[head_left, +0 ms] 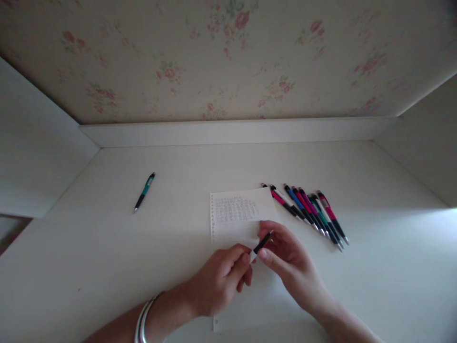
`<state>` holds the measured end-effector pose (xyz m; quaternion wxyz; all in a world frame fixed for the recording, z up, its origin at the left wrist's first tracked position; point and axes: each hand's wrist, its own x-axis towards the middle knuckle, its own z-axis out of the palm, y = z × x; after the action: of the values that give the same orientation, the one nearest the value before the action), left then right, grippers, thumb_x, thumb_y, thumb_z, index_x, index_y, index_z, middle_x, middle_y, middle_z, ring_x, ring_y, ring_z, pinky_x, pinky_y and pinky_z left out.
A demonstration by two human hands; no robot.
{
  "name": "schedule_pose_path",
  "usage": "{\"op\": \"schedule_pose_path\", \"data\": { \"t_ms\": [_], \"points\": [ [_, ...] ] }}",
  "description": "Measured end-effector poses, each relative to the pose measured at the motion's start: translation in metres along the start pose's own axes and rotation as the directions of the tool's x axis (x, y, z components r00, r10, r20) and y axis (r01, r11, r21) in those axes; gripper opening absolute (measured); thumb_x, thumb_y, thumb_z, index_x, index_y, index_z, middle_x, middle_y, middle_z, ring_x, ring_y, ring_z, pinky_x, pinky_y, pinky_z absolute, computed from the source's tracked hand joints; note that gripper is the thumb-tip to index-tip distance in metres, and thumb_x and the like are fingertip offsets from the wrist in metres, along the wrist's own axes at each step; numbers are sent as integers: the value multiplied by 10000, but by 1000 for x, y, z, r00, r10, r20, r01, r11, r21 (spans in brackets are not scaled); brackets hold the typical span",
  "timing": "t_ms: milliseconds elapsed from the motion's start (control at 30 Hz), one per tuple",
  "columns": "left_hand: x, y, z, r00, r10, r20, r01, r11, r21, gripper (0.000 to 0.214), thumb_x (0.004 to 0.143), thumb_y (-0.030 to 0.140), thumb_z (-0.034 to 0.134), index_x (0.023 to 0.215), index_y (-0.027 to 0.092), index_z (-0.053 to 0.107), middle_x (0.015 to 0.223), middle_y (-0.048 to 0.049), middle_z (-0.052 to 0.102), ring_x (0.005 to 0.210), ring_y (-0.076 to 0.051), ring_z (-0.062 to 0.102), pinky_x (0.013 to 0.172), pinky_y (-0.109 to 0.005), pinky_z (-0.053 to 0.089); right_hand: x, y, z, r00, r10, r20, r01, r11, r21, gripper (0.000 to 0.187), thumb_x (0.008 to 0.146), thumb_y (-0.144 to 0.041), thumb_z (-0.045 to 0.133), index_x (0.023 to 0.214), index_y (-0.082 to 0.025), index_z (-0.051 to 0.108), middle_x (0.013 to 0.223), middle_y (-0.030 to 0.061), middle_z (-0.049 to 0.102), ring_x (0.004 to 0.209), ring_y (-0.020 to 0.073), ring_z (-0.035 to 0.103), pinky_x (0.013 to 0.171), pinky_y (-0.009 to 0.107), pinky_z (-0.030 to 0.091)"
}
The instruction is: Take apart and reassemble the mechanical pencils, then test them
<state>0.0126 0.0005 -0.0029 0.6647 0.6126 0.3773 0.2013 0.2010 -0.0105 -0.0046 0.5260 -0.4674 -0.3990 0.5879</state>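
Observation:
Between my hands is a pen with a black grip and a white barrel, tilted with its tip up and to the right. My left hand is closed around the barrel, hiding the rear end. My right hand has its thumb against the black grip and its fingers curled behind it. Under both hands lies a sheet of punched paper with rows of handwriting near its top; the hands and forearms cover part of its lower half.
Several pens in pink, blue, purple, green and white lie side by side to the right of the paper. A single teal and black pen rests at the left. The white desk is bounded by side panels and a floral wall.

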Motion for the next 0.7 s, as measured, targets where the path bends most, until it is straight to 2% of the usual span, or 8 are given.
{"op": "schedule_pose_path", "data": {
  "t_ms": [100, 200, 300, 400, 467, 600, 700],
  "points": [
    [0, 1, 0, 1000, -26, 6, 26, 1000, 7, 465, 1056, 542, 311, 835, 189, 516, 687, 4, 540, 602, -132, 495, 584, -257, 388, 1, 1, -1, 999, 43, -2, -43, 999, -1, 338, 805, -356, 825, 1101, -263, 692, 846, 21, 738, 745, 170, 688, 726, 309, 580],
    [0, 2, 0, 999, -32, 6, 32, 999, -6, 458, 1056, 542, 314, 835, 191, 507, 706, 5, 550, 605, -127, 495, 587, -253, 390, 0, 0, -2, 996, 91, 25, -92, 994, 55, 407, 841, -380, 789, 1218, -291, 664, 987, 59, 768, 888, 196, 708, 808, 340, 585],
    [0, 3, 0, 1000, -27, 14, 26, 1000, 11, 462, 1061, 533, 306, 846, 186, 521, 701, 8, 541, 607, -126, 488, 591, -252, 388, -1, -2, -1, 998, 55, 24, -56, 995, 81, 450, 828, -357, 806, 1249, -333, 650, 1090, 49, 732, 919, 179, 686, 807, 310, 582],
    [-1, 2, -1, 999, -23, 23, 22, 999, 50, 474, 1063, 531, 298, 835, 184, 527, 684, 9, 527, 608, -130, 491, 596, -258, 384, 0, -2, 0, 1000, 14, 5, -15, 998, 59, 366, 798, -292, 840, 1131, -312, 689, 908, -5, 702, 782, 130, 656, 719, 234, 562],
    [-1, 2, -1, 999, -28, 19, 27, 998, 65, 473, 1063, 529, 296, 828, 186, 521, 681, 7, 527, 609, -131, 496, 600, -261, 384, 1, -1, 0, 1000, 16, -1, -16, 998, 63, 308, 820, -277, 823, 1099, -299, 694, 839, -15, 701, 752, 121, 656, 705, 223, 556],
    [-1, 4, -1, 999, -34, 11, 33, 998, 45, 470, 1065, 527, 294, 823, 188, 510, 696, 3, 538, 614, -129, 497, 604, -259, 385, -1, 1, -3, 997, 56, 45, -62, 989, 136, 388, 870, -294, 778, 1236, -337, 659, 1007, 29, 760, 918, 159, 703, 839, 291, 576],
    [-1, 3, -1, 1000, -14, 19, 13, 999, 38, 469, 1062, 536, 296, 825, 189, 505, 697, 5, 536, 608, -126, 487, 600, -256, 383, -2, 1, -2, 999, 42, 34, -47, 984, 172, 440, 855, -300, 794, 1267, -360, 650, 1192, 40, 722, 1026, 164, 681, 889, 291, 573]
  ]
}}
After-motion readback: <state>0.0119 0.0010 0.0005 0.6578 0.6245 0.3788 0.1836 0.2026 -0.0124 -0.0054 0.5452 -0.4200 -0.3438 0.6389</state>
